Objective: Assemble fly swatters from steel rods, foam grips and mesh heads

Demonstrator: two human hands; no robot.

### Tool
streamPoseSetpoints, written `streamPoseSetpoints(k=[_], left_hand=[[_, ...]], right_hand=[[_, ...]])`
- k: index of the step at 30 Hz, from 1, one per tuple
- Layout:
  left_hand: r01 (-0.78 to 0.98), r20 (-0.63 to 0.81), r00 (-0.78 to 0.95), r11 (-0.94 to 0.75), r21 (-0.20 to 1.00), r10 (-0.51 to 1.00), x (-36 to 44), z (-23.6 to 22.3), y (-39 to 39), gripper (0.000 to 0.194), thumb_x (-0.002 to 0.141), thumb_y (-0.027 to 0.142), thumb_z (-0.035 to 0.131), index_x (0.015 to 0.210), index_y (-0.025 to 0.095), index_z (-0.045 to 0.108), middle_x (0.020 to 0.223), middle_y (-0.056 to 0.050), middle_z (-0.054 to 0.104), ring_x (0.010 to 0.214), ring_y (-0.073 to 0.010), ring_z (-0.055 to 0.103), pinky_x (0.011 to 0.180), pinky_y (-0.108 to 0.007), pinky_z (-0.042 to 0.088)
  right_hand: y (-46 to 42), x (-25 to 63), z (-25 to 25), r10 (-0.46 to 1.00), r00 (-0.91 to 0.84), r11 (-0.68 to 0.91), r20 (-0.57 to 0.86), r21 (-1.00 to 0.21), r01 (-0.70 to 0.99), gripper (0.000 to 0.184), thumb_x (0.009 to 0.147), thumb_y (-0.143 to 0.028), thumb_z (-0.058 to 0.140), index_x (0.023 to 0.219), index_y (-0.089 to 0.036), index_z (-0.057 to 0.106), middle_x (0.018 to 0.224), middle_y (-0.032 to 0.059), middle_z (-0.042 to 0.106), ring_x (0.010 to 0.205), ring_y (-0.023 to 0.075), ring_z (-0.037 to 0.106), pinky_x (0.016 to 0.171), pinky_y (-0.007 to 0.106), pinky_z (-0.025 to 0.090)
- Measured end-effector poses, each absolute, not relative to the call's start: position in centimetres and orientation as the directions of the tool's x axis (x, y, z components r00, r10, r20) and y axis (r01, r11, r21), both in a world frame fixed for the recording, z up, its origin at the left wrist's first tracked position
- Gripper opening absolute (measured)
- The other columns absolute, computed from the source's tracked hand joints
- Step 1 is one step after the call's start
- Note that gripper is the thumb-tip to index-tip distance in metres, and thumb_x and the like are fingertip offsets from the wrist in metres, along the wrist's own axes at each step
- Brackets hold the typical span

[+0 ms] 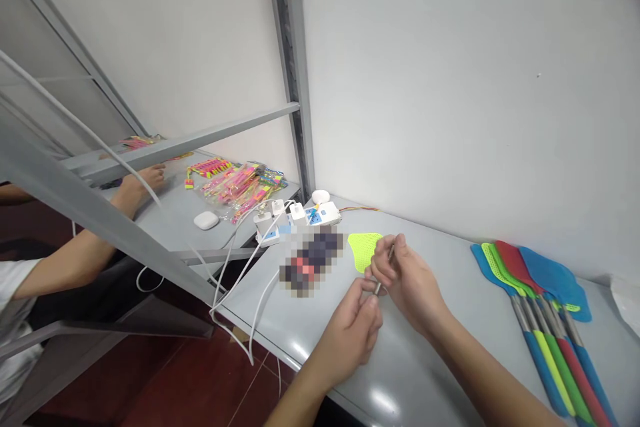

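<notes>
My left hand (356,320) and my right hand (403,273) meet above the grey table, both closed on a thin metal rod (377,287). The left thumb and fingers pinch its lower part. Higher up, the curled right fingers hold the same rod, hiding much of it. Just behind the right hand is a yellow-green mesh fly swatter head (364,250), partly covered by the fingers. Whether the rod joins this head, I cannot tell.
Several coloured fly swatters (545,320) lie at the right. A pixelated dark object (313,260), power strips (325,213) and white cables (255,327) are at the left. Beyond the metal frame (295,80), a co-worker's arm (95,247) reaches toward bagged pink-and-yellow items (240,183).
</notes>
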State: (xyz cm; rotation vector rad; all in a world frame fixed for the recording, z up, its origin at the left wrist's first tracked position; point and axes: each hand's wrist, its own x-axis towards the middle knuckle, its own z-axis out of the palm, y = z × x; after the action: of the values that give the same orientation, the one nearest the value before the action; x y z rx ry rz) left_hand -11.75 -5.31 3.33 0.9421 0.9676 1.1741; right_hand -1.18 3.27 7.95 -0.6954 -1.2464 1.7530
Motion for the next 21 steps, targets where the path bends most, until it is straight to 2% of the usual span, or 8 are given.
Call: streamPoseSetpoints(k=[2, 3, 4, 7, 11, 15, 18, 21], left_hand=[[-0.416, -0.179, 0.115, 0.211, 0.884, 0.977, -12.1, 3.0, -5.3, 0.023, 0.095, 0.048, 0.041, 0.105, 0.027, 0.044, 0.064, 0.009, 0.035, 0.037, -0.0054, 0.024, 0.033, -0.017, 0.023], [-0.461, -0.207, 0.093, 0.226, 0.858, 0.974, -12.2, 2.9, -5.3, 0.024, 0.095, 0.048, 0.042, 0.104, 0.027, 0.044, 0.062, 0.009, 0.035, 0.036, -0.0055, 0.024, 0.032, -0.017, 0.024], [-0.496, -0.232, 0.067, 0.234, 0.836, 0.97, -12.2, 2.7, -5.3, 0.024, 0.094, 0.049, 0.043, 0.102, 0.026, 0.045, 0.061, 0.009, 0.034, 0.036, -0.0057, 0.024, 0.031, -0.017, 0.026], [-0.553, -0.297, 0.005, 0.25, 0.795, 0.955, -12.0, 2.2, -5.0, 0.03, 0.092, 0.055, 0.043, 0.093, 0.025, 0.044, 0.058, 0.009, 0.034, 0.036, -0.0059, 0.023, 0.03, -0.016, 0.025], [-0.573, -0.352, -0.038, 0.268, 0.774, 0.935, -11.9, 1.5, -4.6, 0.035, 0.089, 0.058, 0.047, 0.086, 0.024, 0.043, 0.059, 0.009, 0.037, 0.037, -0.0053, 0.022, 0.03, -0.016, 0.023], [-0.561, -0.365, -0.034, 0.285, 0.778, 0.93, -12.1, 0.9, -4.5, 0.036, 0.088, 0.059, 0.048, 0.086, 0.023, 0.044, 0.059, 0.009, 0.038, 0.037, -0.0052, 0.023, 0.032, -0.017, 0.023], [-0.546, -0.367, -0.021, 0.297, 0.783, 0.93, -12.1, 0.8, -4.4, 0.034, 0.089, 0.057, 0.047, 0.085, 0.023, 0.043, 0.059, 0.008, 0.038, 0.037, -0.0056, 0.023, 0.032, -0.017, 0.022], [-0.518, -0.375, 0.018, 0.329, 0.79, 0.927, -11.8, 1.1, -4.2, 0.035, 0.09, 0.057, 0.045, 0.084, 0.023, 0.043, 0.059, 0.008, 0.04, 0.037, -0.0052, 0.021, 0.033, -0.018, 0.021]], right_hand=[[5.4, -0.9, 6.5, 0.874, -0.482, 0.078, 0.063, -0.997, 0.009, 0.051, 0.096, -0.058, 0.016, 0.116, -0.026, 0.05, 0.086, 0.0027, 0.058, 0.083, 0.018, 0.058, 0.075, 0.032, 0.047], [6.5, -0.7, 5.6, 0.887, -0.454, 0.209, 0.077, -0.946, 0.248, 0.051, 0.097, -0.055, 0.015, 0.127, -0.026, 0.044, 0.103, 0.0062, 0.059, 0.097, 0.019, 0.058, 0.084, 0.034, 0.045], [7.7, -0.6, 4.8, 0.898, -0.434, 0.307, 0.073, -0.81, 0.499, 0.05, 0.097, -0.053, 0.018, 0.133, -0.025, 0.038, 0.118, 0.009, 0.056, 0.11, 0.0202, 0.054, 0.092, 0.035, 0.042], [10.3, -0.5, 2.6, 0.917, -0.398, 0.323, 0.026, -0.635, 0.702, 0.059, 0.085, -0.052, 0.052, 0.132, -0.017, 0.042, 0.133, 0.0193, 0.046, 0.127, 0.0331, 0.039, 0.101, 0.048, 0.028], [12.0, -0.6, 1.3, 0.923, -0.384, 0.296, -0.034, -0.574, 0.763, 0.058, 0.066, -0.05, 0.074, 0.11, -0.015, 0.057, 0.122, 0.021, 0.054, 0.121, 0.0401, 0.041, 0.098, 0.053, 0.025], [12.9, 0.5, 1.6, 0.931, -0.352, 0.207, -0.101, -0.646, 0.734, 0.044, 0.055, -0.05, 0.08, 0.078, -0.018, 0.059, 0.079, 0.0081, 0.063, 0.091, 0.0322, 0.057, 0.088, 0.048, 0.032], [13.0, 1.9, 2.3, 0.944, -0.308, 0.103, -0.113, -0.79, 0.604, 0.036, 0.062, -0.05, 0.074, 0.064, -0.02, 0.055, 0.061, 0.0016, 0.058, 0.07, 0.0236, 0.057, 0.073, 0.037, 0.039], [12.5, 2.8, 3.1, 0.982, -0.177, -0.004, -0.067, -0.942, 0.335, 0.032, 0.078, -0.053, 0.055, 0.077, -0.022, 0.057, 0.078, 0.003, 0.064, 0.073, 0.0205, 0.058, 0.064, 0.032, 0.041]])
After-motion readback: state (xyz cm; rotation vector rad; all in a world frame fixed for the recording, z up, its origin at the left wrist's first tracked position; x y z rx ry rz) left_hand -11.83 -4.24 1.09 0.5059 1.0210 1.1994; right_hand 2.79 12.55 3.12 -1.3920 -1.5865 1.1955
